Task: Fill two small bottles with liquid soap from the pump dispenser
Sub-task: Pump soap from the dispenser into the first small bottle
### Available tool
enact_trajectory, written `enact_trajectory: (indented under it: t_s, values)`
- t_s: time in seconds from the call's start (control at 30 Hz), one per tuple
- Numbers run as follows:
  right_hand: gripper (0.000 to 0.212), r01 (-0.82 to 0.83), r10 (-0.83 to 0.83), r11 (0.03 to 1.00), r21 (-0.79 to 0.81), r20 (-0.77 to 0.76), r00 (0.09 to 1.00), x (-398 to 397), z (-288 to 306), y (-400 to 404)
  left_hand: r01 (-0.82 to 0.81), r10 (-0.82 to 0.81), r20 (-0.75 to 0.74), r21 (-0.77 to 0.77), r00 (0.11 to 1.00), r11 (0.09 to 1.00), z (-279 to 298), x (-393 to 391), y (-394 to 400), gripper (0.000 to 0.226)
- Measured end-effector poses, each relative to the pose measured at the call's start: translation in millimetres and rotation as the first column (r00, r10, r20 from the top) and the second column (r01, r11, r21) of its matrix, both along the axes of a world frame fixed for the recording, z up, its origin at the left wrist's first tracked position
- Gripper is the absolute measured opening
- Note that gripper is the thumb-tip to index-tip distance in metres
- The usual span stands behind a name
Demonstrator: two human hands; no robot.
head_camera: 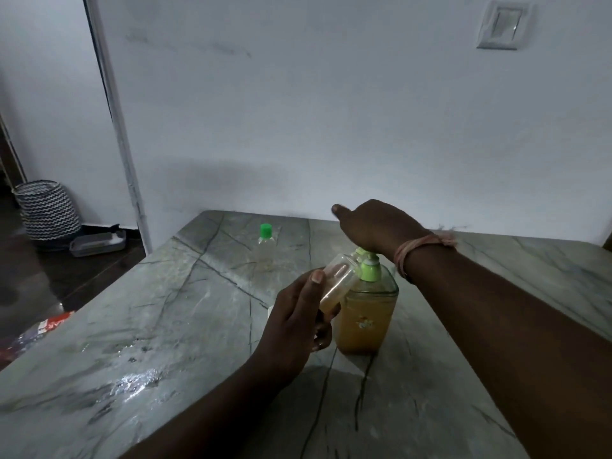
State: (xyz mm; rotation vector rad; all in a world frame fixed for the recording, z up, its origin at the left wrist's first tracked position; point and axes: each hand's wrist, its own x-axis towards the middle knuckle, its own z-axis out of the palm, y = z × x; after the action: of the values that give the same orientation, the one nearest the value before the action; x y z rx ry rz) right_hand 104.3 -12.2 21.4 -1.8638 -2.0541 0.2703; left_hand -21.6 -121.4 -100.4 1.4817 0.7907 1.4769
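A clear pump dispenser (pixel 366 318) with amber soap and a green pump head stands on the marble table (pixel 185 342). My right hand (pixel 374 226) presses down on the pump head with the heel of its palm, thumb stretched out to the left. My left hand (pixel 294 326) grips a small uncapped clear bottle (pixel 336 281), tilted with its mouth at the green nozzle; amber soap lies in its lower part. A second small bottle (pixel 265 248) with a green cap stands upright farther back on the table, apart from both hands.
The table meets a white wall at the back; its left edge drops to a dark floor. A zigzag-patterned basket (pixel 46 210) and a grey tray (pixel 97 243) sit on the floor at the left. A red packet (pixel 49 326) lies beyond the table's left edge. Wet patches shine at the table's front left.
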Motion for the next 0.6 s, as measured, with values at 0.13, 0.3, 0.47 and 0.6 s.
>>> enact_trajectory:
  t_s: [0.13, 0.3, 0.47, 0.6]
  values:
    - [0.055, 0.007, -0.011, 0.999, -0.045, -0.078, 0.997, -1, -7, -1, -0.019, 0.019, -0.007, -0.001, 1.0, 1.0, -2, -1, 2, 0.042]
    - [0.064, -0.006, 0.008, 0.999, -0.047, 0.056, 0.998, -4, 6, -6, -0.017, 0.017, 0.001, 0.011, 1.0, 1.0, -2, -1, 1, 0.039]
    - [0.052, 0.018, -0.018, 1.0, 0.002, 0.019, 1.0, -4, -3, -2, -0.007, 0.007, 0.015, 0.003, 1.0, 1.0, -3, -1, 4, 0.042]
    - [0.054, 0.027, -0.027, 1.0, 0.013, 0.067, 0.997, -5, -3, -6, -0.019, 0.019, 0.012, -0.002, 1.0, 1.0, -4, -1, 2, 0.045]
